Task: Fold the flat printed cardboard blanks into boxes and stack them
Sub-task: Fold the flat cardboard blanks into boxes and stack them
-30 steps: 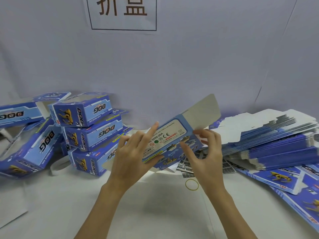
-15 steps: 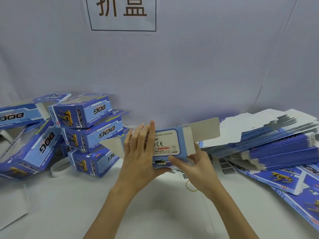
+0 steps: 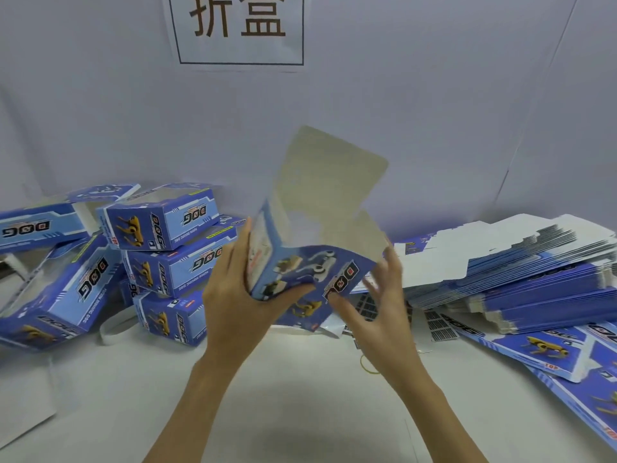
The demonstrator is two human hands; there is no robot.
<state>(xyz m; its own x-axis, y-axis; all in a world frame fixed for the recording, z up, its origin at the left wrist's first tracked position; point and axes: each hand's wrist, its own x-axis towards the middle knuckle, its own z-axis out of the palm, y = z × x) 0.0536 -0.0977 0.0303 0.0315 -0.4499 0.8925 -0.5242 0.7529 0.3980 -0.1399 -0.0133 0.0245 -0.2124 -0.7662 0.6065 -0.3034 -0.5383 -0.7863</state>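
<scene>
A blue printed cardboard blank (image 3: 310, 262), partly opened into a box shape, is held above the table's middle with its grey inner flap standing up. My left hand (image 3: 233, 302) grips its left end, thumb under the printed face. My right hand (image 3: 377, 302) touches its right edge with spread fingers. A stack of three folded blue boxes (image 3: 170, 262) stands to the left. A pile of flat blanks (image 3: 534, 272) lies at the right.
More folded boxes (image 3: 56, 295) lie tilted at the far left. Loose flat blanks (image 3: 551, 349) spread over the right front of the white table (image 3: 300, 412). A yellow rubber band (image 3: 369, 364) and barcode sheets (image 3: 437, 325) lie near my right wrist. A grey wall with a sign (image 3: 238, 28) stands behind.
The blank has been turned and opened: its grey flap now stands upright and the printed dog face looks towards me. Both hands have shifted round it, and the right fingers have spread.
</scene>
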